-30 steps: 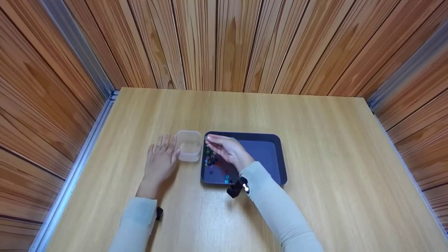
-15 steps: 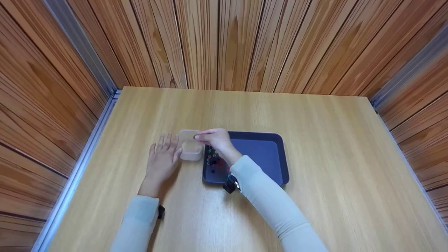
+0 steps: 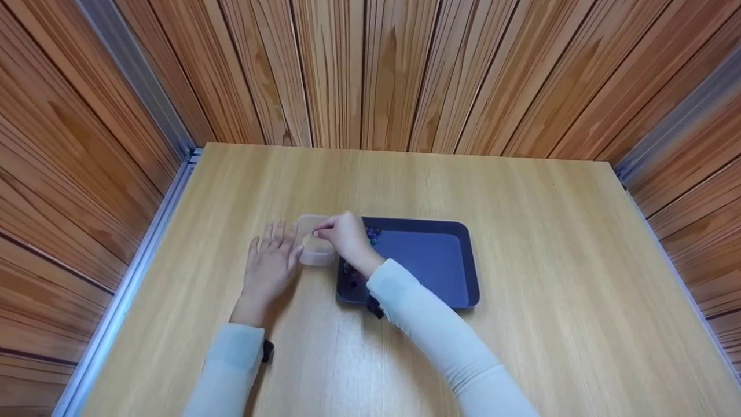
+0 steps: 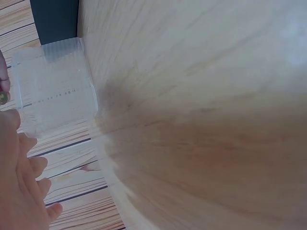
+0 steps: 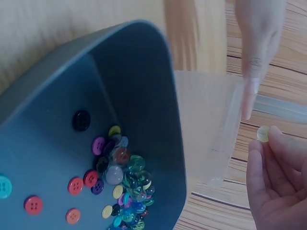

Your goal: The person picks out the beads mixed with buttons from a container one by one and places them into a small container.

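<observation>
A marble (image 5: 263,133), clear and yellowish, is pinched between the thumb and fingertips of my right hand (image 3: 350,238). That hand is over the clear plastic container (image 3: 316,258), near its rim. My left hand (image 3: 268,269) lies with fingers straight along the container's left side, thumb touching its near corner. To the right stands a dark blue tray (image 3: 425,263), partly covered by my right forearm. In the right wrist view it holds coloured buttons (image 5: 33,204) and glass marbles (image 5: 136,164), heaped toward one corner.
The tray stands right beside the container on a light wooden table (image 3: 550,260). Wood-plank walls (image 3: 382,75) rise behind and on both sides. A metal rail (image 3: 133,260) runs along the table's left edge.
My right hand has moved left from over the tray to over the container, carrying the marble. My left hand has stayed beside the container.
</observation>
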Tool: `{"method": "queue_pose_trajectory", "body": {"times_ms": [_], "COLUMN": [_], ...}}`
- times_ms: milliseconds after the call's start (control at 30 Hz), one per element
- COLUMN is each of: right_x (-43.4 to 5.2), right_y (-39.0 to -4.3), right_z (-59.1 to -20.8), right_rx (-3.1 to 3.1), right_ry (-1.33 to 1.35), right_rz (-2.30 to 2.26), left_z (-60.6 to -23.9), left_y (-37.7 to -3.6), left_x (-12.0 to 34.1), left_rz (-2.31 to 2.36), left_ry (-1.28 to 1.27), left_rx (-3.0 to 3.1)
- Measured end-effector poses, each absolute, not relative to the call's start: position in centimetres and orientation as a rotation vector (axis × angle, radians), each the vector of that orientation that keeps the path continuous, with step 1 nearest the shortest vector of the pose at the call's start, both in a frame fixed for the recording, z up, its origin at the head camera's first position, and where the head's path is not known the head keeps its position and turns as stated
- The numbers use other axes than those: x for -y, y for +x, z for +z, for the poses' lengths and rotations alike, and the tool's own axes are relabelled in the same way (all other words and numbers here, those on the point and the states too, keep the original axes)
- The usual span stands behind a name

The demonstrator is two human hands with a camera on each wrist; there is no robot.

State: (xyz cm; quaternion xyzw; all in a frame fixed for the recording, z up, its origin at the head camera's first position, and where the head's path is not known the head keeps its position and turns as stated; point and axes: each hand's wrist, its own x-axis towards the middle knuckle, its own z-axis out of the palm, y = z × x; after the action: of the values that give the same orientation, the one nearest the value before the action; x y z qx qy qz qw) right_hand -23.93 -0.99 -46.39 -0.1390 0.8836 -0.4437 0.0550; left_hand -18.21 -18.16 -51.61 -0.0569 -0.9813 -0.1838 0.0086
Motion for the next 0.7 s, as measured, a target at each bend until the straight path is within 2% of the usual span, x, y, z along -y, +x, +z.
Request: {"method": "queue_pose_trajectory", "body": {"times_ms": [233,700], "right_x": [1.03,0.93], "right_y": [-23.72,-23.72], "right_z": [-46.74,-46.54], "right_rx": [-2.813,-2.773], "right_ry": [-0.576,-0.571], "right_rz": [-1.185,-1.129], "left_z": [-51.85,-51.82], "left_y": [-18.09,-18.21], "left_x": [18.18,18.18], "left_rz": [-0.573,-0.567], "left_ry": [-0.193,-0.199], "left_rx": [3.006,3.011]}}
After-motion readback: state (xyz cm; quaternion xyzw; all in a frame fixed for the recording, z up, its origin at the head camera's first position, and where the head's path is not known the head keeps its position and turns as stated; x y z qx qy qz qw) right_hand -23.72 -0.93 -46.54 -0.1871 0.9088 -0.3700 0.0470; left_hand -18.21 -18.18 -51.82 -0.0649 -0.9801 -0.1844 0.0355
